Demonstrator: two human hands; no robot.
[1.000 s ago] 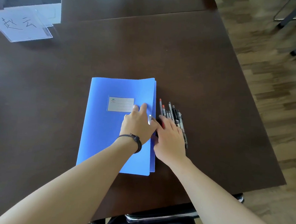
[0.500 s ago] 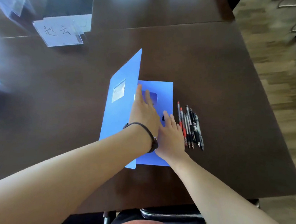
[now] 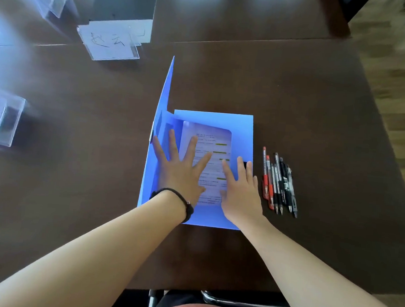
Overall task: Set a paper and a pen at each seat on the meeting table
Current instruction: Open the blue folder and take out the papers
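Fingers (image 3: 192,150) on folder (image 3: 242,132); seven pens (image 3: 279,182)

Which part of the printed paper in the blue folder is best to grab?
Probably the printed paper's far right corner, coming from the right, beside the pens. That rounded corner lies bare on the open folder; the left hand lies spread across the paper's left edge, the right hand on its lower right.
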